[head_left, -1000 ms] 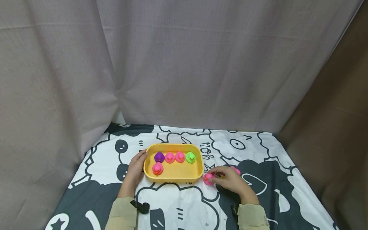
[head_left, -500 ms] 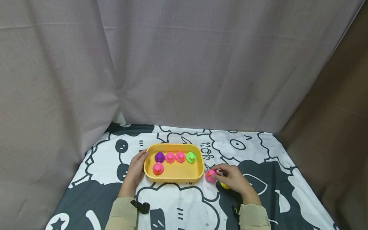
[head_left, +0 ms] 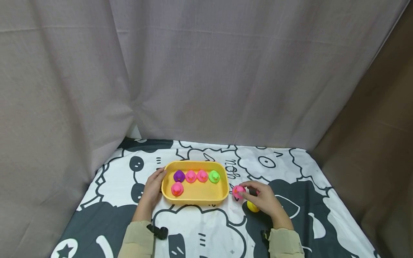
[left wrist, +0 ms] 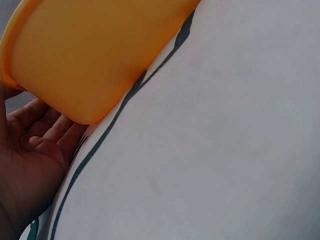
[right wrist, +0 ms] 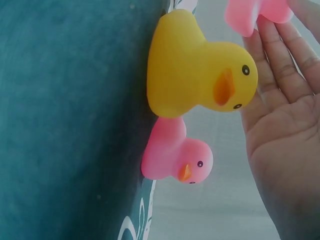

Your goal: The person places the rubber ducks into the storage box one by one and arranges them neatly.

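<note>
At the left end of a yellow tray (head_left: 196,197), my left hand (head_left: 153,188) holds the rim, thumb near the edge. In the left wrist view its fingers (left wrist: 60,131) lie against the tray's outer wall. My right hand (head_left: 262,199) pinches a pink toy duck (head_left: 238,191) by thumb and fingertips, just right of the tray. That duck (right wrist: 241,15) is partly cut off in the right wrist view. Beneath the right hand stands a yellow duck (right wrist: 182,65), with another pink duck (right wrist: 172,152) beside it, mostly hidden by the hand in the head view.
Inside the tray, a purple duck (head_left: 179,176), two pink ducks (head_left: 190,176) and a green duck (head_left: 214,176) form a back row. One more pink duck (head_left: 177,189) sits in front at the left. A patterned cloth (head_left: 206,229) covers the table; grey curtains (head_left: 206,71) hang behind.
My right hand has shifted slightly back and to the right with the pink duck, uncovering more of the yellow duck. The left hand and the tray have stayed in place.
</note>
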Demonstrator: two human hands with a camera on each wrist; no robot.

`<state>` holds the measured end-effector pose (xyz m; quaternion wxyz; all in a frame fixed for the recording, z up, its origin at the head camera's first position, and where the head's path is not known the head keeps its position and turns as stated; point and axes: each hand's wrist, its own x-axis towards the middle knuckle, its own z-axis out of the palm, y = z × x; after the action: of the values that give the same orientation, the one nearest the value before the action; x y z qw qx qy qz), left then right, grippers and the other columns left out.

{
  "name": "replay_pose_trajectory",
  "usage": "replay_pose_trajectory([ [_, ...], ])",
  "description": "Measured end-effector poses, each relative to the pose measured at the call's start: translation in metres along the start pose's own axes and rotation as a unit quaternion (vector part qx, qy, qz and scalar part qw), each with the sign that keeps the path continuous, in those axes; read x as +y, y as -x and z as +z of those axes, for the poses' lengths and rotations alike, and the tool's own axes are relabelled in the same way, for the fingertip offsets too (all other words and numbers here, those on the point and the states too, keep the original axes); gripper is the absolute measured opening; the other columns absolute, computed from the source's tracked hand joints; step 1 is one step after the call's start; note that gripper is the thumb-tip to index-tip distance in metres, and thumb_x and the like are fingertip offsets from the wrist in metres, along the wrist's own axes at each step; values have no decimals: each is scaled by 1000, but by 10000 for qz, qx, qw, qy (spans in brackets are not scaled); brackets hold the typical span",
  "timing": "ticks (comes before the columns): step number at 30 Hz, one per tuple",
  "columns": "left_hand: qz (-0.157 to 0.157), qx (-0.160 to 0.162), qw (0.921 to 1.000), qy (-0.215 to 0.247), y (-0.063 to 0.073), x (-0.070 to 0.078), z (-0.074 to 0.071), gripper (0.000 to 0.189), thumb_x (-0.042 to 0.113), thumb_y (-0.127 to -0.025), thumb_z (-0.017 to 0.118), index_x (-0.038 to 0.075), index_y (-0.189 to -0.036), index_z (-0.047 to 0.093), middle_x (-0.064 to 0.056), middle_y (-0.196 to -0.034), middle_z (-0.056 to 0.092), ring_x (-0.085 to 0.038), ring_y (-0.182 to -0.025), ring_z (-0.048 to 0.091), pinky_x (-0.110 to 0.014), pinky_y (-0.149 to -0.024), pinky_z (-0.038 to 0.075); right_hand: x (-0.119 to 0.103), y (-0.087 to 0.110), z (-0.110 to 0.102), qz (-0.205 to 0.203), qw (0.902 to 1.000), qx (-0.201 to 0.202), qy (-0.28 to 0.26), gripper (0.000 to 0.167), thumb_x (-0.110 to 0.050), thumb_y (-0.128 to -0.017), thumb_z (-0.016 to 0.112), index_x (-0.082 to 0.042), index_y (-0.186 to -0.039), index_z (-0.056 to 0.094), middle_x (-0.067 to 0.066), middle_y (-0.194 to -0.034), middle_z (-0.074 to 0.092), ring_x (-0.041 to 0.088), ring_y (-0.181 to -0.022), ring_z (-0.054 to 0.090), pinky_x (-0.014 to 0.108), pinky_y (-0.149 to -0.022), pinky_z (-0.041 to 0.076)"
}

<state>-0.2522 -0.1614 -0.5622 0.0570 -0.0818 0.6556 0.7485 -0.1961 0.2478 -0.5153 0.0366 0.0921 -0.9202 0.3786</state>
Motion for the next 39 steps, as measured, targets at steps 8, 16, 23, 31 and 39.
replay_pose_trajectory([
  [8, 58, -34, 10000, -16, -2, -1, -1, 50, 34, -103, 54, 9, -147, 50, -12, -154, 43, -29, -139, 44, -42, -115, 38, -6, 0, -1, -22, 9997, 224, -85, 35, -43, -82, 83, -29, -111, 73, -10, -111, 70, 21, -110, 61, 58, -103, 48],
  [16, 64, -26, 10000, 28, -4, 1, -3, 50, 34, -103, 54, 10, -147, 50, -11, -154, 43, -27, -139, 43, -40, -116, 37, -22, -10, -1, -359, 9989, 218, -206, 34, -44, -83, 82, -28, -112, 74, -10, -113, 70, 21, -111, 61, 57, -100, 50],
  [23, 49, -24, 10000, 15, -4, 1, -1, 51, 34, -103, 54, 10, -147, 49, -12, -154, 43, -28, -139, 44, -41, -115, 38, -39, -21, 10, -873, 9938, -118, -675, 31, -41, -84, 82, -30, -112, 75, -11, -114, 70, 22, -113, 61, 56, -101, 50],
  [31, 144, -87, 9998, 121, -4, -1, -1, 50, 31, -103, 54, 6, -146, 50, -14, -153, 43, -30, -139, 44, -42, -115, 38, -54, -37, 30, -1560, 9833, -506, -793, 27, -36, -88, 79, -28, -113, 74, -13, -111, 70, 15, -109, 63, 50, -100, 53],
  [39, 117, -101, 9997, 168, -3, -1, -1, 49, 32, -103, 55, 9, -145, 51, -12, -151, 46, -28, -137, 46, -41, -114, 40, -64, -50, 47, -1251, 9869, -804, -631, 25, -37, -87, 80, -31, -110, 75, -15, -107, 69, 28, -111, 63, 48, -99, 52],
])
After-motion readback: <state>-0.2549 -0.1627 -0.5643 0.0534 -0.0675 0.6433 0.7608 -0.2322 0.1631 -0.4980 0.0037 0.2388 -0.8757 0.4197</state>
